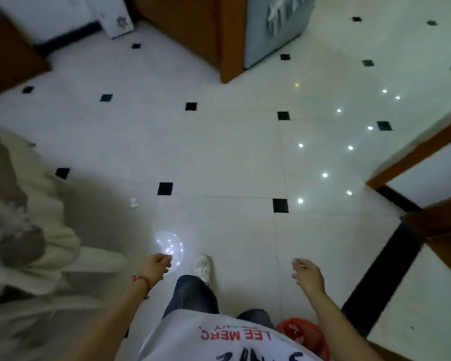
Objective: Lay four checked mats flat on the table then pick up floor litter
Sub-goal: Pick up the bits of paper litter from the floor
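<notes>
Left hand [158, 264] loosely curled, right hand [307, 276] relaxed, both arms lowered

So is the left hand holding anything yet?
No. The left hand hangs loosely curled and empty above the floor; the white scrap lies apart from it.

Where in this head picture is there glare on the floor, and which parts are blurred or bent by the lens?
Head view: small bright lamp reflections dot the glossy floor at the right, and a round glare patch lies by the left hand. The seated person at the left edge is smeared by blur; the wooden door frame leans from wide-angle distortion. The small white scrap is soft.
</notes>
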`<state>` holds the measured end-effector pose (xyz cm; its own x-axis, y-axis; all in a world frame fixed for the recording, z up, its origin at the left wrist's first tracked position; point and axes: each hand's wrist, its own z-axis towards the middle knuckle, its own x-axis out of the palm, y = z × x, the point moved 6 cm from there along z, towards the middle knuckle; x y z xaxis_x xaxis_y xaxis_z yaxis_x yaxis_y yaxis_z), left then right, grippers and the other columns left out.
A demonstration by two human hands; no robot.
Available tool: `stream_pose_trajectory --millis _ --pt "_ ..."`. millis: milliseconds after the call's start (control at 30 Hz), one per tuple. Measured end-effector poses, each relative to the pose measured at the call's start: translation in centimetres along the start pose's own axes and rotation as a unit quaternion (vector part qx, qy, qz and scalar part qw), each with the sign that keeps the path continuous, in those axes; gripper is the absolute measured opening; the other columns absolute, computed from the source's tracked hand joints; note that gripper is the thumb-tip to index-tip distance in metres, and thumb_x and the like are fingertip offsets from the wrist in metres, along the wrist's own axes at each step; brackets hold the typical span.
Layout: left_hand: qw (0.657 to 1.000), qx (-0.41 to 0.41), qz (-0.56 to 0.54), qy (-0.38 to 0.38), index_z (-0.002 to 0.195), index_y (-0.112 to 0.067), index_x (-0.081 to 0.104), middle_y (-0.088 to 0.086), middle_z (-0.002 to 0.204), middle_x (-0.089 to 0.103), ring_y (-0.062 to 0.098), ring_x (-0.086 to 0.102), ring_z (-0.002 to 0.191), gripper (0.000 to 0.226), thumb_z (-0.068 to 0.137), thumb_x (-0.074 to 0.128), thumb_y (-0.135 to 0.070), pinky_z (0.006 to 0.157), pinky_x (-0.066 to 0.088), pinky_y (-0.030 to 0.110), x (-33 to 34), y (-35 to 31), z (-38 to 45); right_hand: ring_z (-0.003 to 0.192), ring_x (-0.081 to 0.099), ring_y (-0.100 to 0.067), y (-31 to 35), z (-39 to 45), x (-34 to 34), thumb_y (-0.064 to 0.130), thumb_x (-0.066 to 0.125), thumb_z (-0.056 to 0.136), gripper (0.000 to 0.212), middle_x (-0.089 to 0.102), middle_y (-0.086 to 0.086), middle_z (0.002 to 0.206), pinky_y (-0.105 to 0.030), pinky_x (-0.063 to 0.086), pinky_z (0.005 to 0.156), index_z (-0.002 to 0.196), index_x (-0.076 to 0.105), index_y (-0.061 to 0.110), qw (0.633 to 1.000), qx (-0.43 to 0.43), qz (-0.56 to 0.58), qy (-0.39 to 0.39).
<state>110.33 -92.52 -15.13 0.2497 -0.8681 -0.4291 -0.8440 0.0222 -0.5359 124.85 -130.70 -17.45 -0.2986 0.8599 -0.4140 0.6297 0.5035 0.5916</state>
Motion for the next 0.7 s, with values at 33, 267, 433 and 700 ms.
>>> stream_pose_trajectory --millis 33,267,433,700 --pt "1.0 -0.014 -0.021 -0.015 0.097 -0.002 0.059 0.013 0.093 0.058 0.026 0.053 0.084 0.019 0.094 0.047 -0.016 0.065 0.043 0.027 -1.6 1.3 0.1 0.084 0.06 -0.026 2.0 0.5 1.6 0.02 0.053 0.093 0.031 0.064 -0.015 0.109 -0.031 0.046 0.075 0.117 0.058 0.001 1.0 -0.013 -0.017 0.017" --pt "0.977 -0.116 -0.158 -0.084 0.085 -0.003 0.059 0.012 0.079 0.054 0.019 0.045 0.063 0.016 0.093 0.049 -0.013 0.055 0.037 0.025 -9.6 8.0 2.4 0.077 0.061 -0.024 14.1 3.1 14.3 0.022 0.056 0.091 0.028 0.061 -0.009 0.097 -0.03 0.045 0.073 0.112 0.061 0.003 0.986 -0.066 -0.101 0.111" --pt "0.966 -0.141 -0.196 -0.096 0.074 -0.013 0.055 0.006 0.074 0.055 0.018 0.048 0.066 0.022 0.094 0.046 -0.012 0.057 0.038 0.024 -14.8 6.7 6.4 0.081 0.06 -0.025 22.0 4.4 22.5 0.022 0.054 0.092 0.029 0.06 -0.009 0.098 -0.032 0.044 0.078 0.113 0.06 0.002 0.974 -0.099 -0.139 0.147" --pt "0.946 -0.096 -0.275 -0.141 0.069 -0.015 0.056 0.002 0.068 0.056 0.014 0.049 0.059 0.024 0.092 0.049 -0.014 0.053 0.037 0.024 -25.0 -2.0 16.3 0.081 0.06 -0.024 32.4 8.0 32.0 0.022 0.052 0.094 0.026 0.061 -0.009 0.098 -0.032 0.045 0.078 0.112 0.059 0.005 0.955 -0.127 -0.196 0.183"
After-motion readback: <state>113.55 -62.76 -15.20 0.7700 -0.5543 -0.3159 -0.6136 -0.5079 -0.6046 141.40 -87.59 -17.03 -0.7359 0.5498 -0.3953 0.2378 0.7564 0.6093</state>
